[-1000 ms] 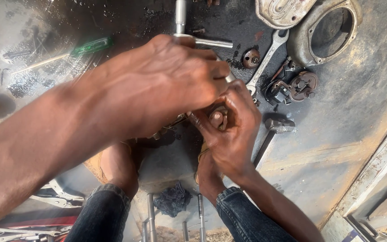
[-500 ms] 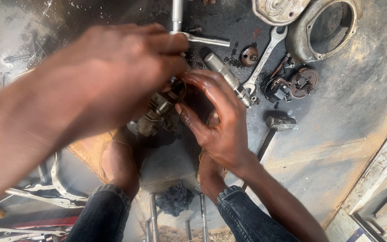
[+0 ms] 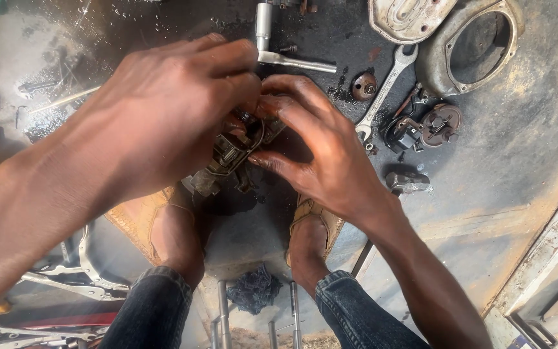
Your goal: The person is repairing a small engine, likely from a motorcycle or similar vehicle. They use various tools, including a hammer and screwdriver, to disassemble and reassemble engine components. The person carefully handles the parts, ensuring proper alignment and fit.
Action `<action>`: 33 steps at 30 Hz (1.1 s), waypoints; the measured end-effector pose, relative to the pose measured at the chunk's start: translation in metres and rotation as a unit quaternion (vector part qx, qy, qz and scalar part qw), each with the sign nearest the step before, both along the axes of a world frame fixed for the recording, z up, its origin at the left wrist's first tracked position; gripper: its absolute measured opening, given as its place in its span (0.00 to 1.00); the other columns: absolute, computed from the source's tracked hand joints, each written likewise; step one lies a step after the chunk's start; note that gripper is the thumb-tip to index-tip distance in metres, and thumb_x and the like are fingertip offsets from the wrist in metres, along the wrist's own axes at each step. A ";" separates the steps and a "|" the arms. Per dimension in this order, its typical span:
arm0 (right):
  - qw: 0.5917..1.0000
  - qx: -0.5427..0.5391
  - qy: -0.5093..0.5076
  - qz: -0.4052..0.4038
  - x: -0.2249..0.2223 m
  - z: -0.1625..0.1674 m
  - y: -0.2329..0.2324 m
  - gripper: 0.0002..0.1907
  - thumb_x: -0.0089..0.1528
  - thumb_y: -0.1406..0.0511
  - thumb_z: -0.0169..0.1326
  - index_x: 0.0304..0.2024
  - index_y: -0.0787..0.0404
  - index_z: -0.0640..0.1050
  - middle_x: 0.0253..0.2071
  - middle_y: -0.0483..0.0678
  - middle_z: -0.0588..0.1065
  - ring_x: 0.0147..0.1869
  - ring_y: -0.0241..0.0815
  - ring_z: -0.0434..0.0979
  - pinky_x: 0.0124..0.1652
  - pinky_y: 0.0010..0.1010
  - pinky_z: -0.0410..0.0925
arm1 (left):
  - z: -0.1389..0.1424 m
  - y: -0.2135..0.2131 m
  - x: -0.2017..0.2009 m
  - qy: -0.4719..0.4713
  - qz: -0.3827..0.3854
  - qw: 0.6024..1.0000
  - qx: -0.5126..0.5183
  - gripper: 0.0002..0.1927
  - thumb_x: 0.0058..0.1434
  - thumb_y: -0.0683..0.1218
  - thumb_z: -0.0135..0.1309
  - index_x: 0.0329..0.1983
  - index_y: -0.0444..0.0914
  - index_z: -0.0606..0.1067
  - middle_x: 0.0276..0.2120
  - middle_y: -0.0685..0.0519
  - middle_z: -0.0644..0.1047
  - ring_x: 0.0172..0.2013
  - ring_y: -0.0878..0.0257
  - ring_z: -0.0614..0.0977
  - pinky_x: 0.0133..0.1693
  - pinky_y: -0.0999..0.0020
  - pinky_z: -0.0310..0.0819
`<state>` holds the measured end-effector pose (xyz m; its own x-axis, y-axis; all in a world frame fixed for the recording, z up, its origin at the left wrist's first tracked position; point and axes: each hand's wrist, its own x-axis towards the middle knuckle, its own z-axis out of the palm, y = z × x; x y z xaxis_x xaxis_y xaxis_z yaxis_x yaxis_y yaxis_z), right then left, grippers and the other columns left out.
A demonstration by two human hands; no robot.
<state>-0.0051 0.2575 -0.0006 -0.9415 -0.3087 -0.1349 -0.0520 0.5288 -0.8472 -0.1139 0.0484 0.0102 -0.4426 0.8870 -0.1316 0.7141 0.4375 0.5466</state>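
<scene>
Both hands, left hand [image 3: 163, 123] and right hand [image 3: 321, 152], have closed in together, now gripping the greasy metal part [image 3: 230, 155] between them, spanner [image 3: 385, 90] lying just beyond the right.

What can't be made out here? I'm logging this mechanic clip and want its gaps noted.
Head view only:
- Metal assembly: mostly hidden under the left hand and right hand.
- Ribbed cover: cut off by the top edge.
- Hammer: handle passes behind the right forearm.
</scene>
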 end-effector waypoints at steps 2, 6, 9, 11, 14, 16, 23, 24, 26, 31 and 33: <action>1.000 0.013 0.003 -0.007 0.000 -0.003 -0.001 0.27 0.60 0.63 0.69 0.58 0.66 0.76 0.64 0.54 0.69 0.68 0.52 0.75 0.65 0.40 0.72 | 0.001 0.001 0.000 -0.028 0.014 0.999 0.014 0.15 0.54 0.33 0.57 0.46 0.34 0.80 0.53 0.45 0.78 0.52 0.50 0.81 0.51 0.58 0.79; 0.998 0.036 0.043 0.002 0.000 -0.008 -0.001 0.22 0.60 0.68 0.68 0.55 0.66 0.76 0.63 0.57 0.67 0.65 0.55 0.75 0.64 0.43 0.74 | 0.002 0.004 0.003 0.035 -0.003 0.999 0.039 0.18 0.48 0.30 0.54 0.42 0.37 0.80 0.55 0.42 0.77 0.52 0.51 0.81 0.55 0.60 0.79; 0.999 0.007 -0.030 -0.013 0.006 -0.006 -0.001 0.21 0.58 0.74 0.62 0.54 0.67 0.74 0.59 0.54 0.69 0.63 0.51 0.78 0.61 0.40 0.76 | 0.001 0.004 0.008 -0.030 0.029 0.999 0.012 0.21 0.48 0.27 0.53 0.45 0.31 0.80 0.54 0.40 0.77 0.51 0.48 0.81 0.52 0.58 0.80; 0.998 -0.020 -0.052 -0.023 0.007 -0.007 -0.001 0.21 0.59 0.74 0.60 0.55 0.66 0.74 0.58 0.53 0.69 0.62 0.49 0.79 0.62 0.38 0.78 | 0.001 0.003 0.010 -0.040 0.033 0.999 0.008 0.26 0.45 0.24 0.49 0.49 0.29 0.79 0.53 0.40 0.77 0.50 0.48 0.81 0.51 0.61 0.81; 1.000 0.003 0.009 -0.017 0.008 -0.009 -0.002 0.28 0.53 0.75 0.60 0.57 0.72 0.71 0.58 0.59 0.68 0.61 0.56 0.76 0.61 0.44 0.73 | 0.001 0.005 0.013 -0.002 0.010 1.000 0.019 0.28 0.42 0.24 0.49 0.47 0.30 0.80 0.53 0.39 0.78 0.51 0.48 0.81 0.53 0.60 0.81; 1.000 0.007 0.011 -0.017 0.008 -0.010 -0.003 0.30 0.52 0.73 0.61 0.58 0.73 0.70 0.59 0.59 0.68 0.62 0.57 0.75 0.61 0.45 0.72 | 0.002 0.008 0.015 0.026 -0.002 1.000 0.009 0.30 0.41 0.24 0.49 0.48 0.33 0.80 0.54 0.41 0.77 0.53 0.48 0.80 0.56 0.59 0.79; 0.977 -0.089 -0.143 -0.129 0.038 -0.007 0.005 0.32 0.59 0.65 0.67 0.63 0.62 0.68 0.57 0.53 0.72 0.60 0.47 0.78 0.60 0.39 0.75 | 0.014 0.025 0.017 0.012 -0.071 0.986 -0.147 0.37 0.35 0.47 0.62 0.55 0.39 0.75 0.58 0.44 0.72 0.60 0.47 0.72 0.64 0.48 0.62; 0.965 -0.106 -0.175 -0.164 0.044 -0.008 0.010 0.35 0.59 0.66 0.67 0.65 0.62 0.66 0.57 0.53 0.72 0.58 0.46 0.77 0.58 0.38 0.75 | 0.018 0.027 0.016 0.060 -0.075 0.989 -0.114 0.41 0.30 0.52 0.62 0.53 0.39 0.75 0.59 0.41 0.72 0.60 0.45 0.71 0.63 0.48 0.61; 0.943 -0.115 -0.177 -0.257 0.053 -0.015 0.021 0.30 0.62 0.68 0.63 0.64 0.60 0.66 0.56 0.51 0.73 0.56 0.43 0.80 0.57 0.35 0.77 | 0.026 0.034 0.016 0.020 -0.081 0.981 -0.173 0.30 0.40 0.47 0.59 0.51 0.37 0.76 0.58 0.42 0.72 0.60 0.47 0.71 0.65 0.48 0.60; 0.906 -0.102 -0.177 -0.370 0.080 -0.027 0.057 0.27 0.64 0.72 0.61 0.62 0.59 0.66 0.53 0.49 0.72 0.57 0.39 0.75 0.56 0.35 0.73 | 0.037 0.052 0.025 -0.078 -0.095 0.945 -0.302 0.09 0.63 0.37 0.50 0.45 0.33 0.77 0.56 0.42 0.72 0.61 0.52 0.69 0.68 0.47 0.57; 0.884 -0.074 -0.200 -0.417 0.088 -0.029 0.069 0.26 0.61 0.72 0.60 0.60 0.58 0.66 0.52 0.48 0.73 0.56 0.38 0.76 0.55 0.34 0.75 | 0.038 0.053 0.027 -0.116 -0.119 0.921 -0.352 0.10 0.65 0.36 0.45 0.44 0.34 0.78 0.58 0.41 0.70 0.61 0.52 0.68 0.68 0.45 0.57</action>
